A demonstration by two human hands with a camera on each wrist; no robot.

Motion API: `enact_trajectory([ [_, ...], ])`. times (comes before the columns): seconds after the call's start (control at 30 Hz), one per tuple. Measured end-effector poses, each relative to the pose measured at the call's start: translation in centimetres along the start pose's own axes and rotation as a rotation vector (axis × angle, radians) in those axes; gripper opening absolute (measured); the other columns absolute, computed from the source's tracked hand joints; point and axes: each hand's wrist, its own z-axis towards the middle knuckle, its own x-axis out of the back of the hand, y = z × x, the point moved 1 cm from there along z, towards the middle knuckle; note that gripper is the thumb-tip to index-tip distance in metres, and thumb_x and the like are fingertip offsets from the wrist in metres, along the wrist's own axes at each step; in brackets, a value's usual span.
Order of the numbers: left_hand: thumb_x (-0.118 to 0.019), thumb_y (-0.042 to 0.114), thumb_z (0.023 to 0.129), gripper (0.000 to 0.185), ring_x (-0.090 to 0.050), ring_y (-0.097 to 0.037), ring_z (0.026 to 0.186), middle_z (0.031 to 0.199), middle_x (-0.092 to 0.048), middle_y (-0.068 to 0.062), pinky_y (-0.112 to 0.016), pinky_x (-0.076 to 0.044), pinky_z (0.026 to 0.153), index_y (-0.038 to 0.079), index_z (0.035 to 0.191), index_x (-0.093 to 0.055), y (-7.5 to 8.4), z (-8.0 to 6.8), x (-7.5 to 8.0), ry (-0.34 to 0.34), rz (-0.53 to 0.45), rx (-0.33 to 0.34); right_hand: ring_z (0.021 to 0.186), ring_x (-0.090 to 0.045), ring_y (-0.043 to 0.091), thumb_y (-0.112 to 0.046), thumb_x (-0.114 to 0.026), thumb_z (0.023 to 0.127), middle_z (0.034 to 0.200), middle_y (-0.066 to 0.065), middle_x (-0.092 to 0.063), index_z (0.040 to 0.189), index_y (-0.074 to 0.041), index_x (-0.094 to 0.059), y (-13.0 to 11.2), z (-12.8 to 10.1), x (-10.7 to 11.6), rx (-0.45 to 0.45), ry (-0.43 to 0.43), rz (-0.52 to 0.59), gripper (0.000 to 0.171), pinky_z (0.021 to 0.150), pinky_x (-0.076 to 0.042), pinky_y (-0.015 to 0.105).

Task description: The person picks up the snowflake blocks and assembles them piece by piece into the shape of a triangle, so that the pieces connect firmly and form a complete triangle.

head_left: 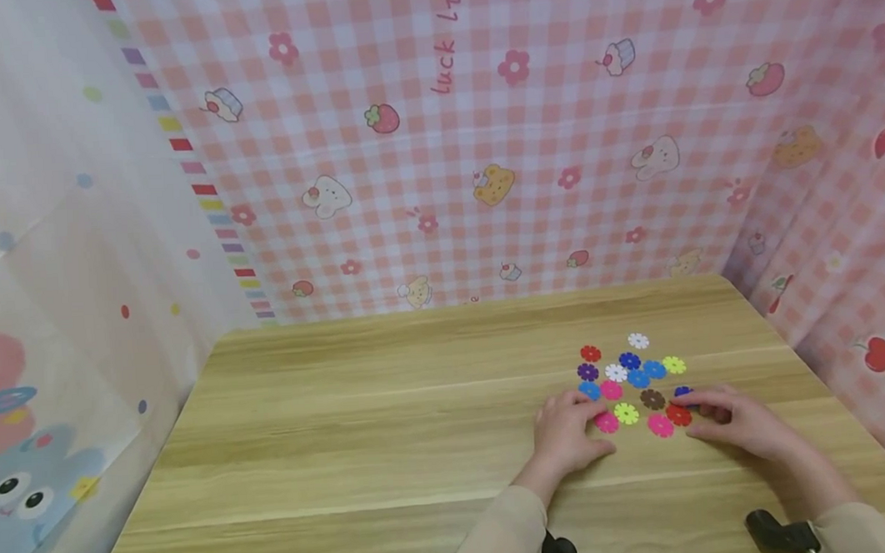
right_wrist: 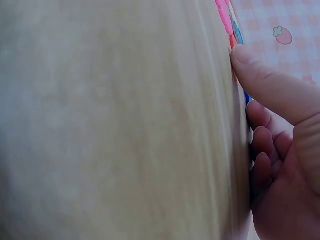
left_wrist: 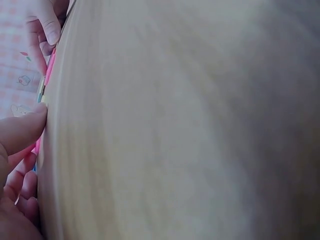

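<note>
Several flower-shaped plastic discs lie loosely grouped on the table in the head view. My left hand (head_left: pixel 568 431) rests on the wood at their left side, thumb and fingers spread apart beside a pink disc (head_left: pixel 607 422) and a light blue disc (head_left: pixel 589 391). On the right side, my right hand (head_left: pixel 739 421) has its index fingertip at a dark blue disc (head_left: pixel 685 394), the thumb lying lower near a red disc (head_left: pixel 678 415). Between the hands are a brown disc (head_left: pixel 652 399), a yellow disc (head_left: pixel 626 414) and another pink disc (head_left: pixel 661 425). The right wrist view shows the thumb (right_wrist: pixel 260 70) beside the discs' edges.
Farther back lie a white disc (head_left: pixel 638 341), a purple disc (head_left: pixel 587 372) and a lime disc (head_left: pixel 674 365). The wooden table (head_left: pixel 309 450) stretches to the left. A pink checked curtain (head_left: pixel 436 160) hangs behind it, and a white curtain (head_left: pixel 58 246) hangs at left.
</note>
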Motion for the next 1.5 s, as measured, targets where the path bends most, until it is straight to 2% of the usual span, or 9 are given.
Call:
enact_trajectory([
  [0.33,-0.085,0.042,0.075,0.041,-0.047,-0.004,0.108,0.111,-0.058,0.018,-0.025,-0.037,0.094,0.037,0.114,-0.072,-0.17,0.00,-0.14,0.013,-0.005,-0.019,0.080,-0.045,0.006,-0.004,-0.080,0.080,0.096,0.000,-0.055,0.110,-0.009,-0.073,0.14,0.02,-0.03,0.003,-0.009,-0.008,0.031,0.064,-0.040,0.024],
  [0.67,-0.087,0.042,0.073,0.030,-0.048,0.000,0.102,0.100,-0.059,0.022,-0.023,-0.037,0.092,0.036,0.100,-0.074,-0.28,0.06,0.22,-0.024,-0.003,-0.055,0.078,-0.044,0.005,-0.004,-0.081,0.079,0.092,-0.005,-0.054,0.106,-0.008,-0.072,0.49,-0.09,-0.12,0.003,-0.006,-0.014,0.028,0.063,-0.040,0.024],
  [0.97,-0.088,0.042,0.071,0.028,-0.048,0.000,0.102,0.095,-0.056,0.023,-0.023,-0.037,0.095,0.034,0.093,-0.073,-0.44,0.00,0.44,-0.048,-0.008,-0.074,0.081,-0.043,0.005,-0.004,-0.081,0.078,0.093,-0.002,-0.054,0.104,-0.008,-0.069,0.29,-0.08,-0.14,0.006,-0.009,-0.021,0.028,0.065,-0.038,0.024],
  [1.1,-0.088,0.040,0.071,0.028,-0.049,0.001,0.102,0.094,-0.057,0.024,-0.024,-0.037,0.096,0.033,0.093,-0.072,-0.44,-0.10,0.47,-0.049,-0.015,-0.081,0.082,-0.044,0.005,-0.002,-0.080,0.077,0.092,-0.001,-0.055,0.103,-0.007,-0.067,0.21,-0.17,-0.15,0.033,0.001,0.000,0.029,0.067,-0.038,0.024],
  [1.27,-0.090,0.036,0.070,0.028,-0.049,0.004,0.090,0.082,-0.056,0.024,-0.022,-0.037,0.092,0.030,0.091,-0.071,-0.54,-0.13,0.57,-0.035,-0.062,-0.119,0.083,-0.052,0.006,0.004,-0.078,0.078,0.091,0.001,-0.061,0.103,-0.002,-0.064,0.23,-0.22,-0.17,0.045,0.010,0.082,0.029,0.070,-0.042,0.020],
  [1.5,-0.090,0.032,0.070,0.029,-0.046,0.007,0.081,0.078,-0.055,0.025,-0.020,-0.035,0.090,0.029,0.091,-0.069,-0.78,-0.12,0.46,-0.031,-0.112,-0.151,0.077,-0.053,0.010,0.010,-0.074,0.080,0.086,0.003,-0.061,0.103,0.003,-0.062,0.16,-0.28,-0.19,0.028,0.006,0.161,0.027,0.065,-0.043,0.020],
])
